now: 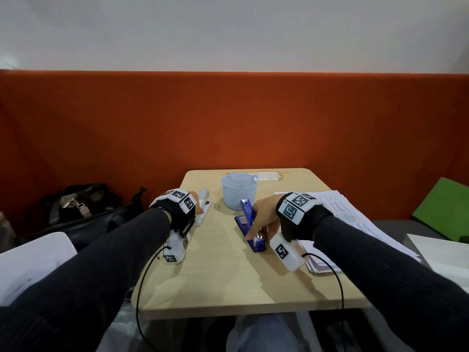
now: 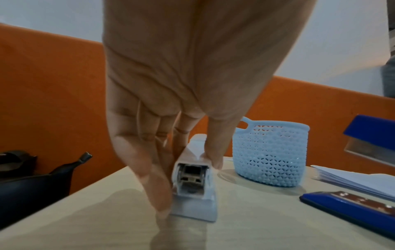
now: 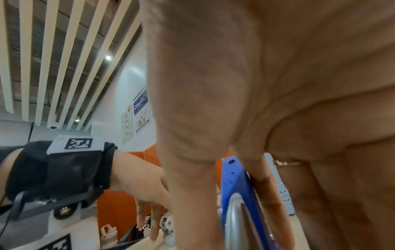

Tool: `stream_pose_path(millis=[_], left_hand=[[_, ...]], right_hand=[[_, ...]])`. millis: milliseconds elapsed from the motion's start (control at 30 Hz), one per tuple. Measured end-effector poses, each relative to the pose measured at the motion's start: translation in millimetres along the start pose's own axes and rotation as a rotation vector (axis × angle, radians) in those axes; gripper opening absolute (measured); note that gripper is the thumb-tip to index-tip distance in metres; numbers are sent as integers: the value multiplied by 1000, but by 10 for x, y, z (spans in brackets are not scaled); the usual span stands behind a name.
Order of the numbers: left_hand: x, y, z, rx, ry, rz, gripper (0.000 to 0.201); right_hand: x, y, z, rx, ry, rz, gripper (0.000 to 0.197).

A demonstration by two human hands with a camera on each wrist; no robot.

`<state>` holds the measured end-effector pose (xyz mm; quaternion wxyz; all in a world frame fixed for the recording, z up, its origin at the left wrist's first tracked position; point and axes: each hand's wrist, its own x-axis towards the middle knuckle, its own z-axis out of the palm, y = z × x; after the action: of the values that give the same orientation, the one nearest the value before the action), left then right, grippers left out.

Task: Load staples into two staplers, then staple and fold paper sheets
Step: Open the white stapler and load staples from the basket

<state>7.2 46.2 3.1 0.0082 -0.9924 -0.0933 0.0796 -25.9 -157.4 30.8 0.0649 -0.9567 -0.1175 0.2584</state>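
Fingers on both staplers, one hand to each, low on the small table [image 1: 228, 283].

Nearest, at about 5 o'clock from the table's middle, the right hand [image 1: 266, 217] curls thumb and fingers [image 3: 275, 208] round the blue stapler [image 1: 250, 224], whose top arm is swung up and open over its base. Over at 9 o'clock, the left hand [image 2: 171, 94] pinches the white stapler [image 2: 193, 184] between its thumb on one side and fingers [image 2: 147, 174] on the other, with the stapler's base flat on the tabletop. Out at 3 o'clock lies the stack of paper sheets [image 1: 360, 219], hanging over the table's edge. Farther back, near 12 o'clock, stands a pale blue basket [image 1: 238, 190], upright, just beyond the blue stapler's raised arm.
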Motion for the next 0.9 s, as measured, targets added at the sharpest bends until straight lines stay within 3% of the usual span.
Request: stream_pose_path(millis=[100,200,500,800,900], left_hand=[[13,-45,21,-24,-66,-5,40],[-95,-85,11,-37,-100,-23,44],[-379,-305,44,-173,-246,-31,36],[-457,-361,136,-326,-242,-81,37],[-512,-337,121,-264,-201,-76,49]], right_hand=[[3,-11,17,-57,-47,-2,61],[40,-37,54,2,-29,-51,66],[176,-265,39,115,18,-142,62],[636,-541,-44,46,202,-109,72],[1006,-493,-36,69,290,-99,72]])
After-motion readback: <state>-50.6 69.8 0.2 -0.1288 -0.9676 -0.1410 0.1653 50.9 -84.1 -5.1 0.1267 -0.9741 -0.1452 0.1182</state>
